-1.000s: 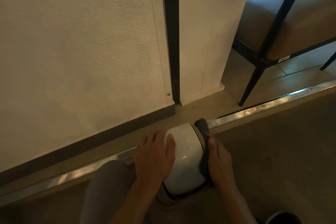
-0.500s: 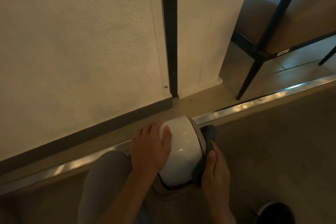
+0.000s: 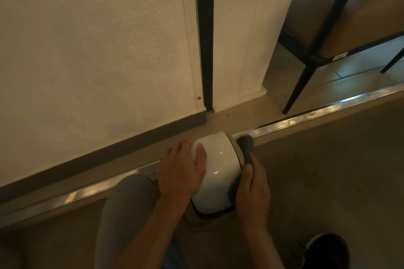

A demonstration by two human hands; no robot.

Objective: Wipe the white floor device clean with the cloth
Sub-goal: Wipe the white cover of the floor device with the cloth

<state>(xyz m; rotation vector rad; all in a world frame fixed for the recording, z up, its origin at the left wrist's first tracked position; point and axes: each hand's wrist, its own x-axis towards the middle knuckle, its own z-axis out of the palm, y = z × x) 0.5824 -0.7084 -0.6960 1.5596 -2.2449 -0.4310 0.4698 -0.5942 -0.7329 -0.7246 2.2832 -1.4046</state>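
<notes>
A white rounded floor device stands on the floor beside a metal threshold strip, low in the middle of the head view. My left hand rests on its left side, thumb lying over the white top. A dark grey cloth lies against the device's right side and grey rim. My right hand presses the cloth to that side, fingers pointing away from me. Part of the cloth is hidden under my right hand.
A metal threshold strip runs diagonally across the floor. A white wall with a dark skirting stands just behind the device. Black chair legs stand at the upper right. My knee is at the lower left, a dark shoe at the lower right.
My right hand and the cloth slid back along the device's right side, then forward again. The left hand stayed on the device.
</notes>
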